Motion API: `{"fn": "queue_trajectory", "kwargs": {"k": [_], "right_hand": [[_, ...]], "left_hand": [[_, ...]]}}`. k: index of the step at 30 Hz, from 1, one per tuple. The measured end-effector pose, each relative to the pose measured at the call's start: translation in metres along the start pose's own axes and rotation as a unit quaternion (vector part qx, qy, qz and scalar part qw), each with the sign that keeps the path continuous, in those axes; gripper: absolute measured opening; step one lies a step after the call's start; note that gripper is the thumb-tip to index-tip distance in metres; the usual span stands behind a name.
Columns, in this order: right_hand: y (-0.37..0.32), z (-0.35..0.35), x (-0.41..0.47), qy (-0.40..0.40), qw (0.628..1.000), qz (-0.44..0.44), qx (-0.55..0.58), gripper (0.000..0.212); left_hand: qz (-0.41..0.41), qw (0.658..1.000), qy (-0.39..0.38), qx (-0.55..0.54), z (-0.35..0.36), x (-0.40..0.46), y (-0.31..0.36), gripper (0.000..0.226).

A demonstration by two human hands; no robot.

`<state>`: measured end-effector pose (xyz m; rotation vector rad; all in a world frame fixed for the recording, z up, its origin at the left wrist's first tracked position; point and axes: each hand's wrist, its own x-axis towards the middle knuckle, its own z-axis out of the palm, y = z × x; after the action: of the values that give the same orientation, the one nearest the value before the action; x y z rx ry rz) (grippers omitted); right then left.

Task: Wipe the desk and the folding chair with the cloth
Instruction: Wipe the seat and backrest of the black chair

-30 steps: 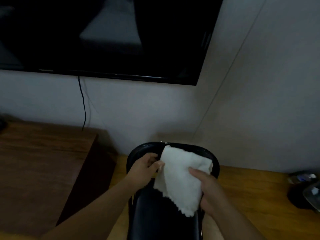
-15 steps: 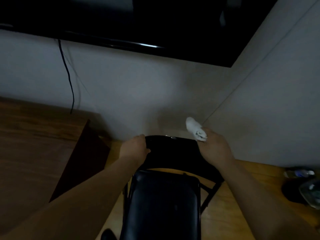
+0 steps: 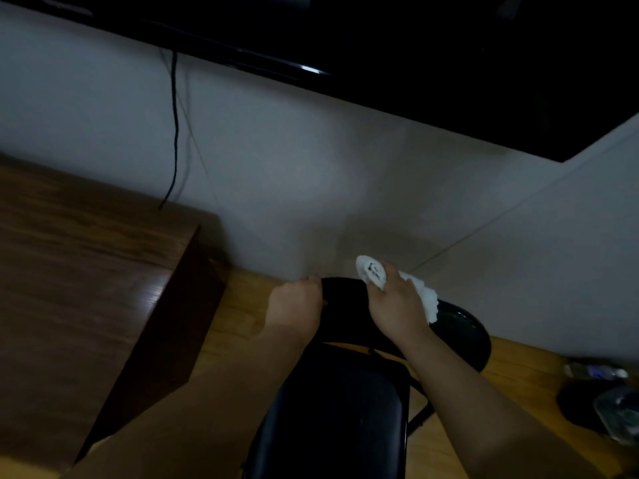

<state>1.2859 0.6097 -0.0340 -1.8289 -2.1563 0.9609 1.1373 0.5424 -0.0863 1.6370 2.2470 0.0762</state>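
A black folding chair (image 3: 340,416) stands in front of me, its padded seat low in the middle and its backrest (image 3: 460,326) toward the wall. My left hand (image 3: 295,304) grips the left top edge of the backrest. My right hand (image 3: 397,305) holds a bunched white cloth (image 3: 375,271) pressed on the top of the backrest, with cloth sticking out on both sides of the fist. The dark wooden desk (image 3: 76,271) fills the left side.
A black TV (image 3: 449,57) hangs on the white wall above, with a cable (image 3: 174,133) dropping behind the desk. The floor (image 3: 518,375) is light wood. Dark objects and a clear container (image 3: 615,413) lie at the right edge.
The cloth went from spread open over the backrest to bunched in my right hand. The right hand has shifted left along the backrest's top. The view tilted down and rotated.
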Motion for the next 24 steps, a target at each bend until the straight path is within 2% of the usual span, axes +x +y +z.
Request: {"fn": "queue_trajectory", "kwargs": {"k": [4,10,14,17,20,24], "right_hand": [[-0.006,0.004,0.008,-0.034,0.998,0.051,0.025,0.031],[-0.008,-0.004,0.023,-0.059,0.978,0.152,0.131,0.036],[-0.014,-0.007,0.035,-0.047,0.936,0.211,0.277,0.032],[-0.020,-0.008,0.041,-0.057,0.874,0.272,0.398,0.053],[-0.020,-0.016,0.037,-0.065,0.847,0.259,0.460,0.050],[-0.012,-0.050,0.026,-0.053,0.792,0.209,0.571,0.049]], "left_hand": [[-0.004,0.999,0.003,-0.043,0.002,-0.006,-0.010,0.009],[-0.023,0.993,-0.022,-0.115,0.005,-0.014,-0.020,0.034],[-0.042,0.982,-0.027,-0.185,0.006,-0.019,-0.018,0.042],[-0.043,0.972,-0.039,-0.228,0.006,-0.024,-0.016,0.056],[-0.028,0.974,-0.048,-0.219,0.006,-0.028,-0.015,0.064],[-0.024,0.976,-0.039,-0.213,0.005,-0.030,-0.012,0.070]]}}
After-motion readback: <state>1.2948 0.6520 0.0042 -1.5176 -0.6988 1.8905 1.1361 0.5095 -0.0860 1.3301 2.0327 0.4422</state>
